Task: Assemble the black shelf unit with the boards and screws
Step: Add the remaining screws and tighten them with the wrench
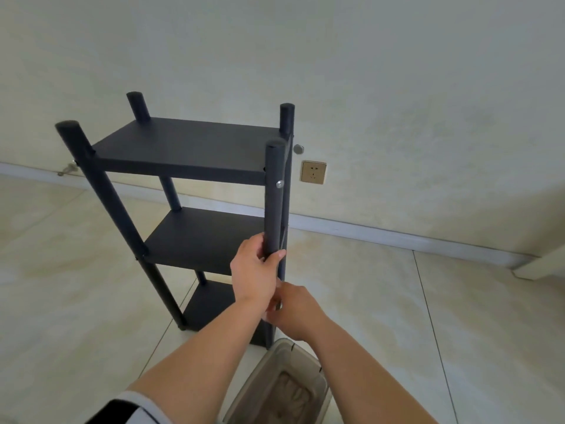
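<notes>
Head view, looking forward and down. The left hand (pixel 255 269) grips the near right post (pixel 273 197) of the black shelf unit (pixel 186 191), fingers and thumb curled round the tube about level with the middle board (pixel 198 240). Just below it, touching the left wrist, the right hand (pixel 295 307) has its fingers drawn together against the same post, pinching a small pale item; what that item is cannot be told, as it is mostly hidden by the fingers. Both forearms are bare, and a black-and-white sleeve (pixel 128 408) shows at the lower left edge.

The shelf unit stands upright on the floor (pixel 397 316), near the wall (pixel 367 71). It has four round posts and three boards: the top board (pixel 186 145), the middle board, and the bottom board (pixel 211 304) close to the floor. A silver screw head (pixel 279 184) sits in the near right post at the level of the top board. The post tops rise above the top board.

A translucent grey bin (pixel 293 384) stands on the floor just beside the unit's near right foot, under the forearms.

The floor is of large pale glossy tiles with thin dark joints. The wall is plain, off-white, with a pale skirting board (pixel 382 237) along its base. A beige wall socket (pixel 312 172) is set low in the wall just right of the unit, with a small round grey fitting (pixel 298 149) above it. A small metal object (pixel 67 169) lies at the skirting on the left.
</notes>
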